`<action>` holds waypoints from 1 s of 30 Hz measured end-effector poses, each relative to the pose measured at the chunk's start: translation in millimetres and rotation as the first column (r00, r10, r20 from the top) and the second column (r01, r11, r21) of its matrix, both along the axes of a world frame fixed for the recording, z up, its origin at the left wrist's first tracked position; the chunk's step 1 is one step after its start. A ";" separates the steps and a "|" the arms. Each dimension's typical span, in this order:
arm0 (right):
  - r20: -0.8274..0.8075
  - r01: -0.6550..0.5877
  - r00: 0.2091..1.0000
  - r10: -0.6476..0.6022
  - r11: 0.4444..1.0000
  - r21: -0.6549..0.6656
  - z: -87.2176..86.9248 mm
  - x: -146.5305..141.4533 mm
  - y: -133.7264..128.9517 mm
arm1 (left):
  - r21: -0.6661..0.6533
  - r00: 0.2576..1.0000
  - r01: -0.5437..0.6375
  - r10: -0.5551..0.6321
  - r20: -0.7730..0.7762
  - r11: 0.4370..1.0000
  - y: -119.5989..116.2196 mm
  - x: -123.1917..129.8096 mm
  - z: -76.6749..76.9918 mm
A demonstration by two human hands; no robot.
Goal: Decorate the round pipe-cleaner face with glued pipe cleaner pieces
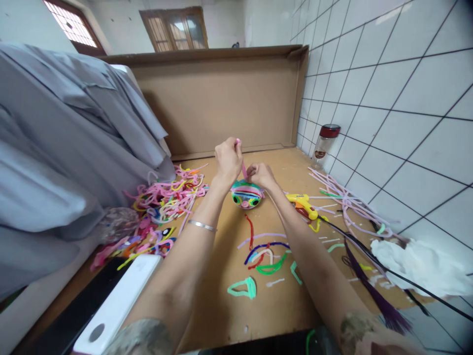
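Note:
My left hand (228,159) is raised, its fingers closed on a pink pipe cleaner (244,170) whose tip pokes out above the thumb. The strip runs down to my right hand (260,174), which pinches around its lower end; the exact grip is partly hidden. Beneath both hands sits a colourful pipe-cleaner animal face (247,195) with green, pink, red and blue bands, yellow-and-black eyes and a pink nose. It stands on the brown board, touching or very close to my right fingers.
A yellow glue gun (303,204) with a black cable lies at right. Loose pipe cleaners (271,266) lie in front, a pink heap (170,197) at left, lilac stems (345,197) at right. Also there: a red-lidded jar (325,140), purple tassel (373,293), white wad (421,266) and white device (121,301).

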State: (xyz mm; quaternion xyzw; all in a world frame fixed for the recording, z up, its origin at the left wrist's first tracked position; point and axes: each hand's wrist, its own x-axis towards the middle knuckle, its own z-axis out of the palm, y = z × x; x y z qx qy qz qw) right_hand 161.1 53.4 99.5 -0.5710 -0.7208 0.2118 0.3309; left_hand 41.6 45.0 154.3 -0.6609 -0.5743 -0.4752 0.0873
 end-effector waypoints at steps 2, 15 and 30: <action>0.013 0.001 1.000 -0.001 1.000 0.007 0.3 -0.1 -0.8 | -0.024 1.000 -0.015 0.015 0.005 1.000 -2.4 2.0 2.3; 0.056 0.009 0.998 -0.009 1.000 0.002 5.9 -2.1 -6.3 | -0.078 0.999 -0.027 0.030 0.029 0.997 -1.8 0.3 7.0; -0.037 0.047 0.998 -0.047 0.999 -0.018 -1.9 -3.9 -0.2 | 0.052 0.967 0.127 -0.112 -0.229 0.991 -64.4 -7.0 -78.8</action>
